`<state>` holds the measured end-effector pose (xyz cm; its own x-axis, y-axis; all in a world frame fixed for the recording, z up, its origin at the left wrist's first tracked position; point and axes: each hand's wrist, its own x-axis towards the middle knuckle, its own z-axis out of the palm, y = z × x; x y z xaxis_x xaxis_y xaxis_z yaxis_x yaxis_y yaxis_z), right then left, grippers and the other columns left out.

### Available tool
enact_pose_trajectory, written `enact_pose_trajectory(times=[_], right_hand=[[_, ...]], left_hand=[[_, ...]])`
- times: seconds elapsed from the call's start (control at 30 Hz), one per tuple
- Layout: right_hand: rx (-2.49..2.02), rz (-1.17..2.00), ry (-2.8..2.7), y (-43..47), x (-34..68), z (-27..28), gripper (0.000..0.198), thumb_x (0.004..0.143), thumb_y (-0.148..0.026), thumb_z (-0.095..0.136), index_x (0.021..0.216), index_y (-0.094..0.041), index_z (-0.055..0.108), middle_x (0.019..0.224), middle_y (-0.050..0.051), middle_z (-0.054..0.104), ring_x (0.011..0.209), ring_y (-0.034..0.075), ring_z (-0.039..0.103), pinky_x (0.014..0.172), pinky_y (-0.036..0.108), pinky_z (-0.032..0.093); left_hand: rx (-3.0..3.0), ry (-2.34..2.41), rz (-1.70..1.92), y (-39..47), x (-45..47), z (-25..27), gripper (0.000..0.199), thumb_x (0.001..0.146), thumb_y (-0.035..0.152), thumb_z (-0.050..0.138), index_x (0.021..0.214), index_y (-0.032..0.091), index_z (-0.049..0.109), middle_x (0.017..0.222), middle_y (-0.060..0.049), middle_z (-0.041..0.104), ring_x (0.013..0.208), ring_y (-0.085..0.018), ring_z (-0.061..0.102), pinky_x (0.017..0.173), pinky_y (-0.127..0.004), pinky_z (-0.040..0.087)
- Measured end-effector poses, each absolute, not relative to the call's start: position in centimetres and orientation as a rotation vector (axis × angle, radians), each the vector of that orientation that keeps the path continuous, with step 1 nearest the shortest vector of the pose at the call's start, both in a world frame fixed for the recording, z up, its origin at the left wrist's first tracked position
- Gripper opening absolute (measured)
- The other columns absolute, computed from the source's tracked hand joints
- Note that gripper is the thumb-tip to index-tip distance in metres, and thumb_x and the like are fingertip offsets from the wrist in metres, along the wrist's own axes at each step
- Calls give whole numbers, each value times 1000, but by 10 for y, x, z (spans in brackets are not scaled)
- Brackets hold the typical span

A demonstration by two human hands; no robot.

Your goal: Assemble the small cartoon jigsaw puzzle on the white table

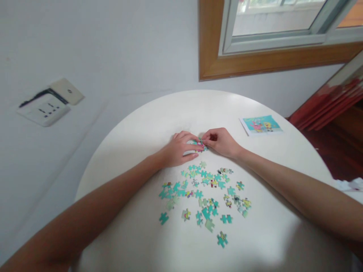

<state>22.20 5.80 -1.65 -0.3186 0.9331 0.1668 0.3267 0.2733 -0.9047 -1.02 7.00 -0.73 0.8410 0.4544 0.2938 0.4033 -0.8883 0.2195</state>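
A small joined patch of jigsaw puzzle (200, 144), teal with some pink, lies on the white round table and is partly covered by my fingers. My left hand (181, 148) rests on it from the left, palm down with fingers stretched out and apart. On the patch's right side, my right hand (222, 141) has thumb and forefinger pinched together at its upper edge, on what looks like a jigsaw piece mostly hidden by the fingertips. Nearer to me are several loose jigsaw pieces (207, 213), mostly teal and pale green, some with yellow cartoon parts.
A picture sheet (262, 125) with pink and yellow cartoon figures lies at the table's right rear. The table (127, 234) stands against a white wall with a socket (45, 109). Behind is a wood-framed window (269, 62); a red curtain (326, 102) hangs at right.
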Motion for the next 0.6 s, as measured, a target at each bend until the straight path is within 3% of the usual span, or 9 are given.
enact_pose_trajectory(times=[0.27,0.6], right_hand=[[-1308,610,-2029,57,222,-14,9,81,-24,67,83,-17,73,75,4,66,66,14,53,64,30,38],[-1203,615,-1864,61,231,-19,23,82,-13,52,88,-14,75,85,7,68,71,14,55,70,30,42]], left_hand=[[2871,669,519,70,-10,-8,27,96,38,58,120,32,69,127,-6,61,121,-27,47,104,-47,34],[2845,640,542,71,-11,-8,28,96,35,58,122,31,68,128,-6,61,121,-26,49,106,-46,35]])
